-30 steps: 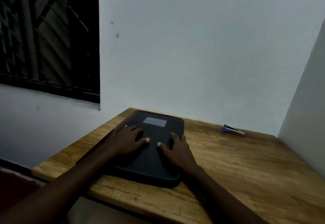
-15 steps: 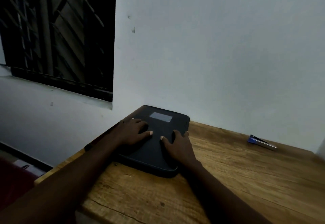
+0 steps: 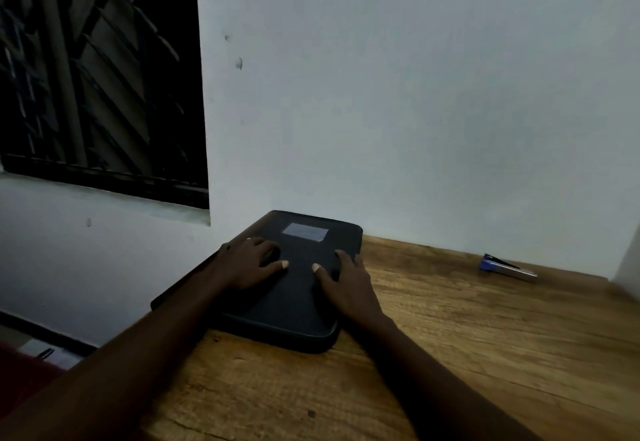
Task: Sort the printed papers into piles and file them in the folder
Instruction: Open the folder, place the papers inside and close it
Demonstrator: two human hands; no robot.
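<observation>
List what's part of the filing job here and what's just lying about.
Job: black folder, closed, flat on the wooden table; left hand and right hand, both resting on its cover. No papers in view.
Lying about: blue-and-silver stapler on the table by the wall, apart from the folder.

Person's upper limbs, head view. The left hand [image 3: 249, 264] and the right hand [image 3: 346, 288] are shown bare. The left forearm [image 3: 138, 354] and the right forearm [image 3: 433, 371] are seen uncovered along their whole visible length, down to the lower frame edge. A short, rounded left thumbnail [image 3: 284, 264] and right thumbnail [image 3: 316, 268] are shown; finer detail is lost in the dim light.
</observation>
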